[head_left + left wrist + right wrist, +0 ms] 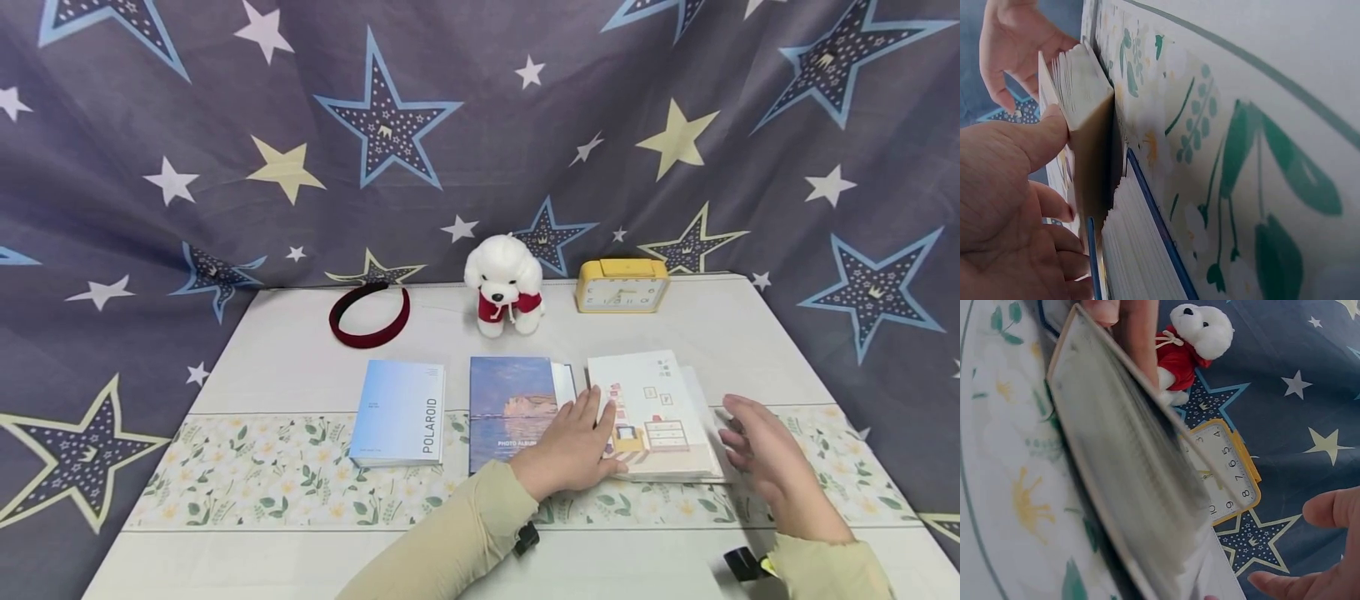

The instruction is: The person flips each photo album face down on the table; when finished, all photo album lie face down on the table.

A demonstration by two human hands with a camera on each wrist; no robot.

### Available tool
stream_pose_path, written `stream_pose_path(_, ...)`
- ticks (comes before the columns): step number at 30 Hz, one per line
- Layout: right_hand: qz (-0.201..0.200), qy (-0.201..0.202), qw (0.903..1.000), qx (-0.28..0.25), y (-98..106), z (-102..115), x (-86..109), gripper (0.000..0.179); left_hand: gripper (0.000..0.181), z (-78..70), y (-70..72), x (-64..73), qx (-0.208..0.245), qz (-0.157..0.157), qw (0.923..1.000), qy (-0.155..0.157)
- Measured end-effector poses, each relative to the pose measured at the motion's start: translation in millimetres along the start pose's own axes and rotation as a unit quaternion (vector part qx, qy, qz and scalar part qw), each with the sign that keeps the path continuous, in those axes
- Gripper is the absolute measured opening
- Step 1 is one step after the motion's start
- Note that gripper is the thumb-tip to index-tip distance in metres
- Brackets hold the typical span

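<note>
A white photo album [656, 379] with a drawn room on its cover lies at the right of the row. Across its left edge my left hand [573, 442] rests with spread fingers; in the left wrist view the thumb touches its cover [1046, 94]. That hand partly covers the blue album [506, 392] printed with a cliff by the sea, marked PHOTO ALBUM. Just off the white album's right side is my right hand [772, 458], its fingers loosely bent and holding nothing. In the right wrist view the album's page edges [1129, 469] face the camera, blurred.
A light blue POLAROID album [397, 408] lies on the left. Behind the albums are a dark red headband [371, 340], a white plush dog [501, 267] in a red top and a yellow alarm clock [622, 287]. A starry curtain [480, 100] hangs at the table's back.
</note>
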State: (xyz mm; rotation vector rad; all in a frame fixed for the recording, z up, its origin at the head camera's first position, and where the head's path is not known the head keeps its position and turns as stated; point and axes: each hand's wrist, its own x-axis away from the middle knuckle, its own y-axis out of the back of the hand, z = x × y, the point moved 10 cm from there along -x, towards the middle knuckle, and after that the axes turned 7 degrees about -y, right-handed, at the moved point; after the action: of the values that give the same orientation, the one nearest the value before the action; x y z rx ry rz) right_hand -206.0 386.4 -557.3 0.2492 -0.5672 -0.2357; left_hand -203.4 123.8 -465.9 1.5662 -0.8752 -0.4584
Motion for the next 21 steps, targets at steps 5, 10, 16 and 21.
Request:
stream_pose_path(5, -0.010, 0.026, 0.9995, 0.013, -3.0, 10.4, 7.6, 0.090, 0.081, 0.3, 0.7, 0.6, 0.010, -0.001, 0.9999, 0.004)
stream_pose_path(10, -0.003, 0.057, 0.9978, 0.035, -15.6, 34.8, 29.7, 0.087, 0.081, 0.9, 1.6, 0.8, 0.028, -0.005, 0.9996, 0.005)
stream_pose_path(16, 0.010, 0.061, 0.9941, 0.089, -37.9, 79.2, 81.6, 0.085, 0.080, 1.5, 4.4, -0.8, 0.096, -0.018, 0.9951, 0.012)
stream_pose_path(21, 0.014, 0.085, 0.9903, 0.109, -41.8, 95.9, 95.3, 0.087, 0.077, 1.2, 7.0, -1.1, 0.181, -0.024, 0.9831, 0.018)
